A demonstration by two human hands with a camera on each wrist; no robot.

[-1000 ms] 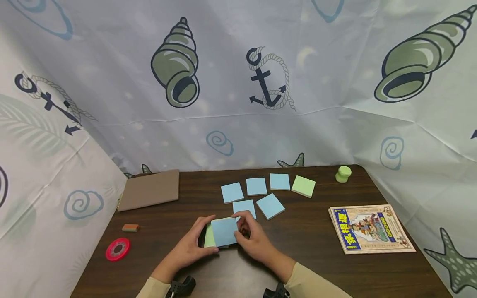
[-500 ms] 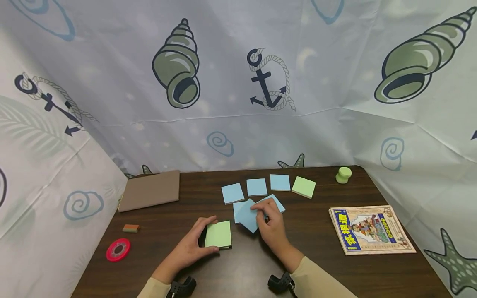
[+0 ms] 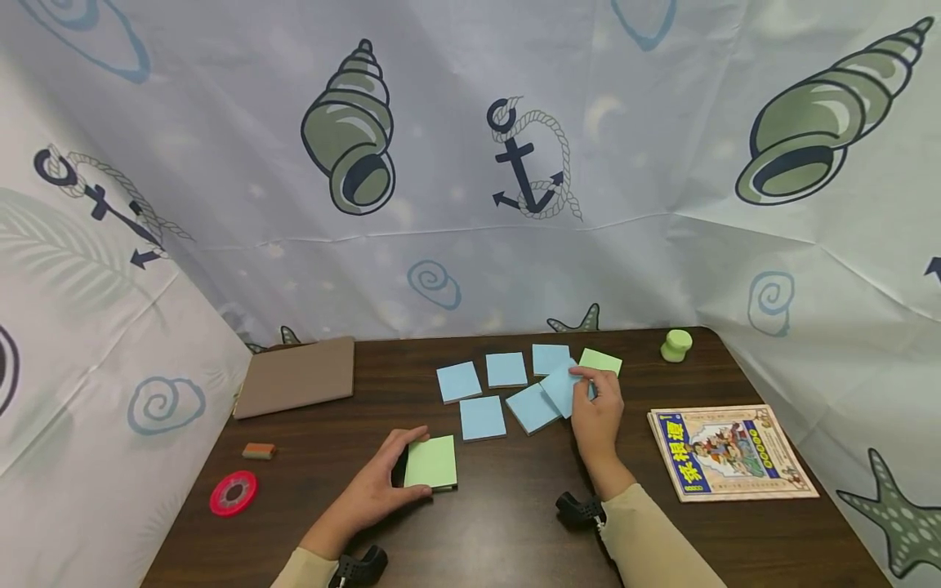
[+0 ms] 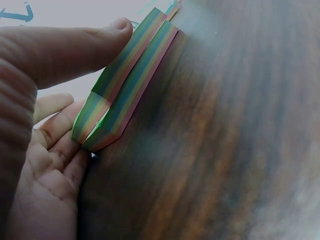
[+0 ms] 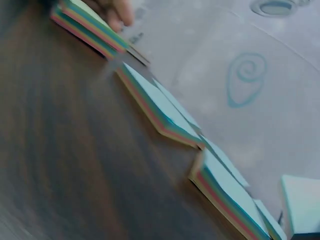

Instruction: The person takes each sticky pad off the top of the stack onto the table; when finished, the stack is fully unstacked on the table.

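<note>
My left hand holds a stack of sticky note pads by its left side, thumb in front and fingers behind. Green tops the stack. In the left wrist view, two pads with multicoloured edges lie one on the other beside the thumb. My right hand pinches a blue sticky note pad over the right end of the laid-out pads, partly covering a green pad. Two blue pads form the nearer row, and several blue pads the farther one.
A brown board lies at the back left. Nearer are an orange eraser-like block and a red ring. On the right lie a printed game box or booklet and a small green knob-shaped object. A patterned cloth hangs behind the table.
My right hand has taken a blue pad off the stack and carried it right and away from me, over the laid-out pads. My left hand stays on the stack, now green on top.
</note>
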